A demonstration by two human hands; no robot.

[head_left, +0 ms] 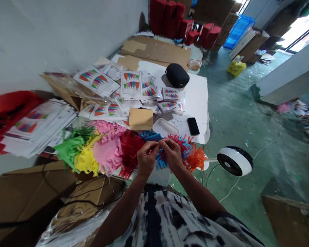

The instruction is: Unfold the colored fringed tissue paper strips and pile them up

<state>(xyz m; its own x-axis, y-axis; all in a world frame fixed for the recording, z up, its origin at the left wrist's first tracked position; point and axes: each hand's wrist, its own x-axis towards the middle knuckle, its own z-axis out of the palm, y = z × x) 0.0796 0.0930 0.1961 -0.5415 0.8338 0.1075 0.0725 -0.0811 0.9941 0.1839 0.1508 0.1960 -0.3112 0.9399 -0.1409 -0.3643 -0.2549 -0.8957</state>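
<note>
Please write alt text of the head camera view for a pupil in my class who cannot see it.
The left hand and right hand pinch at a long bunch of fringed paper in green, yellow, pink, red, blue and orange. Behind it lie printed sheets showing colourful bunting, near a black case and a phone.

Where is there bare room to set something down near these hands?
The white board shows bare surface between the black case and the phone. It is crowded at the left hand and right hand, over the fringed paper, and across the printed bunting sheets.
</note>
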